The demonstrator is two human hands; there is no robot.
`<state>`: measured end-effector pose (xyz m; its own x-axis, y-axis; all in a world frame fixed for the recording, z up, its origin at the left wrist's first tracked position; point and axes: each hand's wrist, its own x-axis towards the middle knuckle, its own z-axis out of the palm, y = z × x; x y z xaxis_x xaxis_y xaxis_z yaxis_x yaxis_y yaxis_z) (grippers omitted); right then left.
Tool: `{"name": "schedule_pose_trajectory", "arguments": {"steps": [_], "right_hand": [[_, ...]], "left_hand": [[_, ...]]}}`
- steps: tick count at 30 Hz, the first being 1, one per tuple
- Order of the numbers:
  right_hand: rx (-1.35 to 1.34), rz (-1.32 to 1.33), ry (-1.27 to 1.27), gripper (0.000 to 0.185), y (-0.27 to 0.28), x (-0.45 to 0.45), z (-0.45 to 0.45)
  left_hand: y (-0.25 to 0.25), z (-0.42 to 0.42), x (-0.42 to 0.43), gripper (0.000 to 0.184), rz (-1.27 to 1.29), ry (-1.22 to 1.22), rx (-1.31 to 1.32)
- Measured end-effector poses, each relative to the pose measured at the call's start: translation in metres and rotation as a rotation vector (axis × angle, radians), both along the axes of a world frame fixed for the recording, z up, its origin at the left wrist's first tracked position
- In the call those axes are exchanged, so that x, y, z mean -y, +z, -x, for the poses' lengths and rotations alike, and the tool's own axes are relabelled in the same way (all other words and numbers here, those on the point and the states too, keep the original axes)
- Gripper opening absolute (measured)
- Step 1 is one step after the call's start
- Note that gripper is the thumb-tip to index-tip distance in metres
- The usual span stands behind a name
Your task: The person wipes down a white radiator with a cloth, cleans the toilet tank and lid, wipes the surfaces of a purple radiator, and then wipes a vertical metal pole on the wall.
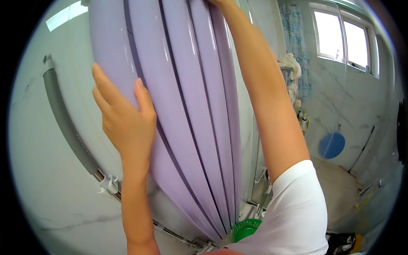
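Observation:
A tall light-purple panel with long dark grooves (182,106) fills the middle of the view and runs from the top edge down to the floor area. My left hand (127,110) lies against its left side, thumb and fingers spread apart. At the top edge, my right hand (219,2) reaches the upper right part of the panel; only a sliver of it shows, and its fingers are hidden. The right arm stretches up along the panel's right side.
On the left wall is a grey padded bar (68,119) with white hooks (111,187). A green basket (246,229) stands low by the panel's foot. Farther right are a blue basin (332,145), a window (342,36), a patterned curtain (297,51) and bottles (303,121).

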<state>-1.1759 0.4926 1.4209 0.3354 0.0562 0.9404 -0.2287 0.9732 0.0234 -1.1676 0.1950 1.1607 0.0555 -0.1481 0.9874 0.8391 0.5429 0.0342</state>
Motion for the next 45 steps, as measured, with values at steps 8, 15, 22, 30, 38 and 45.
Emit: {"name": "schedule_pose_trajectory", "arguments": {"steps": [8,15,22,30,38,45], "right_hand": [[0.318,0.263,0.187,0.075,-0.316,-0.011,-0.019],[0.582,0.489,0.059,0.081,-0.620,0.025,-0.041],[0.429,0.535,0.111,0.079,-0.557,0.024,-0.014],[0.334,0.435,-0.148,0.073,-0.343,0.052,-0.022],[0.548,0.771,0.079,0.078,-0.663,0.083,-0.040],[0.452,1.482,0.176,0.057,-0.862,0.074,0.001]], "left_hand": [[-0.001,0.003,-0.004,0.069,-0.028,0.119,0.025],[-0.004,0.008,-0.003,0.069,-0.028,0.130,0.032],[-0.002,0.018,-0.002,0.071,-0.021,0.109,0.001],[-0.062,0.006,0.023,0.080,0.151,-0.176,0.031],[-0.211,0.005,0.014,0.084,0.193,-0.223,0.202],[-0.209,0.002,0.011,0.086,0.171,-0.255,0.228]]}}
